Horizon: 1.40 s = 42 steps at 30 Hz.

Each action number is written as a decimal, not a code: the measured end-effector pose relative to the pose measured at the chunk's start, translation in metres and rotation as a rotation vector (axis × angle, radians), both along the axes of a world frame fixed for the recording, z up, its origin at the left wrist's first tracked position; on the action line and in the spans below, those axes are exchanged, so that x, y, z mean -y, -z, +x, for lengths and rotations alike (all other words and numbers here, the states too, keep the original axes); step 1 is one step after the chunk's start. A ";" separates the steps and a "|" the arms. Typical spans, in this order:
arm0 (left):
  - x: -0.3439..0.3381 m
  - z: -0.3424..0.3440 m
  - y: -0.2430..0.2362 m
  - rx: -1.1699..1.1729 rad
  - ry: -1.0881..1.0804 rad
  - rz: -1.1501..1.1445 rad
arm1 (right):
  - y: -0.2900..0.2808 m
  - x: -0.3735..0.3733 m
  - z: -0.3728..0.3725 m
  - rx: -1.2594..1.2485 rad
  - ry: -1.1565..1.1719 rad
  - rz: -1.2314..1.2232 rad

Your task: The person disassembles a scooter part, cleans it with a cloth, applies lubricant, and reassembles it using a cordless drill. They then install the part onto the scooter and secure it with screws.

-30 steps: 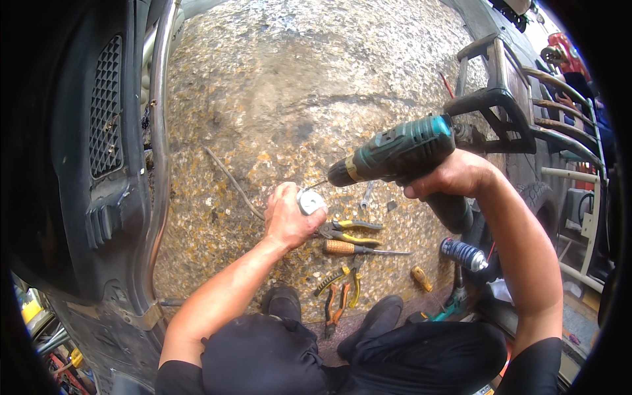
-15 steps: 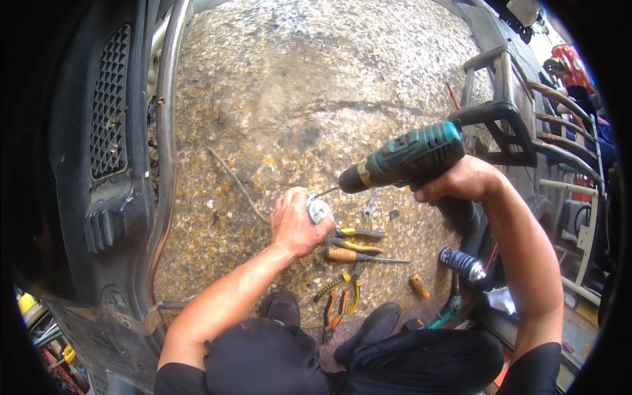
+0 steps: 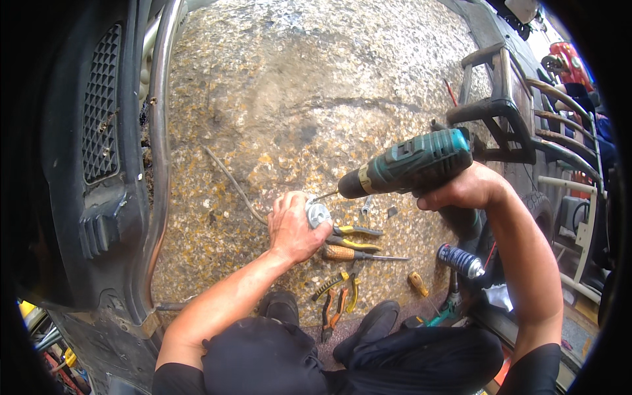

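Observation:
My right hand [image 3: 466, 187] is wrapped round the grip of a green and black cordless drill [image 3: 408, 164], held level with its chuck pointing left. A thin bit [image 3: 324, 195] runs from the chuck to the upper edge of a small round silver metal part [image 3: 318, 214]. That part is gripped by my left hand [image 3: 293, 224], thumb at its lower side and fingers behind it, close to the ground. Whether the bit has entered the metal cannot be made out. Beside the left hand lie pliers with yellow and black handles [image 3: 355, 237] and a screwdriver with an orange handle [image 3: 342, 253].
More pliers [image 3: 334, 309], a wrench [image 3: 367, 205], a small yellow-handled tool [image 3: 417, 284] and a spray can [image 3: 461, 261] lie near my feet. A cable [image 3: 230, 179] crosses the stone-chip floor. A dark vehicle bumper [image 3: 99, 217] stands left, a metal frame [image 3: 500, 112] right.
The view has shifted very slightly. Both hands, the drill and the metal part keep nearly the same positions, the bit still at the part's upper edge.

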<state>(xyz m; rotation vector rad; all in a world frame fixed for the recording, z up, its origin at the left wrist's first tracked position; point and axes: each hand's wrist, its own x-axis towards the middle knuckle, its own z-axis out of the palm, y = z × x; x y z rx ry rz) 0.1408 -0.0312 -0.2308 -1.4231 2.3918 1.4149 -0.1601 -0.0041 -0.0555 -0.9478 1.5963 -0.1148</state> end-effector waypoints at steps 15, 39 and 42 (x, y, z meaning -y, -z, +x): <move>-0.003 0.001 -0.001 -0.011 -0.002 -0.023 | -0.004 -0.007 0.004 0.033 0.012 -0.021; 0.033 0.000 0.004 -0.230 -0.159 0.371 | -0.015 -0.006 0.016 0.029 -0.041 -0.153; 0.015 0.003 -0.002 -0.236 -0.070 -0.035 | -0.012 -0.007 0.016 0.045 -0.020 -0.167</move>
